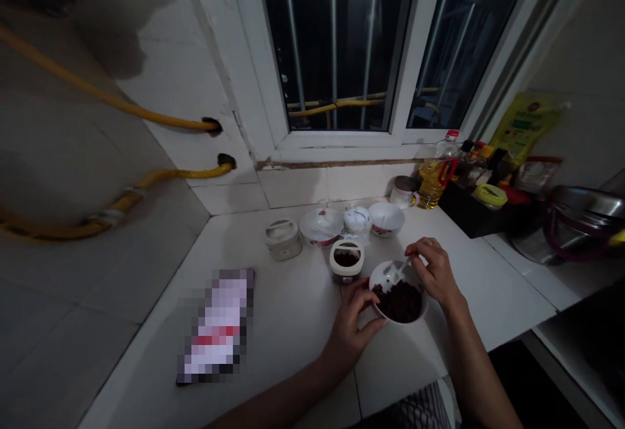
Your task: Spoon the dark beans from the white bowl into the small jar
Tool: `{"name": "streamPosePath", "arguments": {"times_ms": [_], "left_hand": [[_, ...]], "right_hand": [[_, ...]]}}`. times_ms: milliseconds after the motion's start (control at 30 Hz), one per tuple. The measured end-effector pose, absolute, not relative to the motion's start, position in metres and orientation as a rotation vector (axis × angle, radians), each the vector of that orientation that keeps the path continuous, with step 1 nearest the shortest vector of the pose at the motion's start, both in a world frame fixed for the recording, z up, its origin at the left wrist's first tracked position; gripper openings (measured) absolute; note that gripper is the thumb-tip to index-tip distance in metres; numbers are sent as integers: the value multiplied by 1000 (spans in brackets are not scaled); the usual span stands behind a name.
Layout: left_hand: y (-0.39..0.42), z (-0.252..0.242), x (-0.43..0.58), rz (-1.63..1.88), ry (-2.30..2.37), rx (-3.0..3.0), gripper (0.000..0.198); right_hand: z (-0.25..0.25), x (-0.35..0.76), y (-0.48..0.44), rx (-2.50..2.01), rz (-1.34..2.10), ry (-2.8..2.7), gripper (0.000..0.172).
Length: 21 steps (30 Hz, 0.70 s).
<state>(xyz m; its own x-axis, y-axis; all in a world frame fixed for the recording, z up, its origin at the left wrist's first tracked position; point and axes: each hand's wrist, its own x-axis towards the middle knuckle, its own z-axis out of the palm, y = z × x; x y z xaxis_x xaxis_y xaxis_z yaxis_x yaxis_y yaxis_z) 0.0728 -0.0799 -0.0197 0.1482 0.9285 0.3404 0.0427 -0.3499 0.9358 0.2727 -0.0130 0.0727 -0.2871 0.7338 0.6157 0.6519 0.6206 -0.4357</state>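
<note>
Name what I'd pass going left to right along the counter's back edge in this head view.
Lidded white jar, red-patterned white bowl, small white pot, second patterned bowl, oil bottle, black caddy, steel pot.

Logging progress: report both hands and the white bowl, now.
Left hand gripping white pink-rimmed ceramic bowl of dark food; right hand holding white spoon inside bowl; white square tub just beyond.

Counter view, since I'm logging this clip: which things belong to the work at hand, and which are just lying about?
In use: left hand gripping bowl of dark food; right hand holding spoon; tub beside them.

Lying about: blurred item; oil bottle; steel pot; yellow hose.
</note>
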Motion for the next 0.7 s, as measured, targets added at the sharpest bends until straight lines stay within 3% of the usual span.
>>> {"name": "streamPosePath", "arguments": {"times_ms": [233, 400, 700], "left_hand": [[-80, -19, 73, 1317, 979, 1565, 19], [-80, -18, 73, 1313, 987, 1582, 18], [-81, -17, 73, 1277, 1002, 1570, 21]], "right_hand": [[65, 255, -16, -1119, 363, -2207, 23], [63, 253, -17, -1248, 646, -2005, 23], [64, 257, -11, -1322, 857, -1685, 16]]}}
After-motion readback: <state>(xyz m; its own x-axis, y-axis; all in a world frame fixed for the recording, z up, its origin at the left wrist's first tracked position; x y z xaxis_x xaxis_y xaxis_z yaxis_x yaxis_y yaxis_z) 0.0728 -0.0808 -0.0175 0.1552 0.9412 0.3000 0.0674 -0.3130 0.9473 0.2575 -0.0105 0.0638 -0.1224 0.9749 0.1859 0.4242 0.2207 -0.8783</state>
